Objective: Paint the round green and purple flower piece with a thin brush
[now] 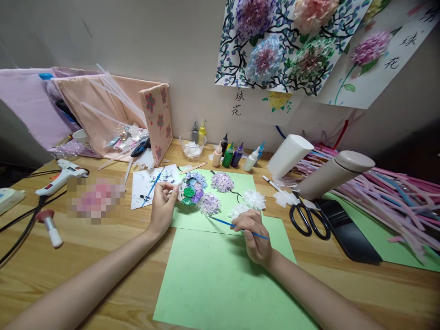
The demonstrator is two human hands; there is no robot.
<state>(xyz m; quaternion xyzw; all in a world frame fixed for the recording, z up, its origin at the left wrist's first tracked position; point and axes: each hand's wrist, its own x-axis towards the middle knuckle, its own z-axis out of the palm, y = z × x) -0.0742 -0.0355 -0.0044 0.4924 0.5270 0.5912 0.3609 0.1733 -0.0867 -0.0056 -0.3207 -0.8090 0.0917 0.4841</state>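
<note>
My left hand (162, 206) pinches the edge of a small round paint palette (191, 190) with green and purple paint, lying on a light green paper sheet (240, 183). My right hand (254, 236) is closed round a thin blue paintbrush (225, 223), whose tip points left toward a purple paper flower (209, 204). More paper flowers sit on the sheet: a purple one (222, 182) and two white ones (254, 199). A second blue brush (153, 185) lies on a white paper (140, 190) by my left hand.
A larger green sheet (220, 279) lies in front. Paint bottles (233, 155) and a clear bowl (192, 144) stand at the back. Black scissors (307, 220), a dark phone (343, 229), white cylinders (330, 176) and pink strips (395, 192) lie right. A glue gun (62, 176) lies left.
</note>
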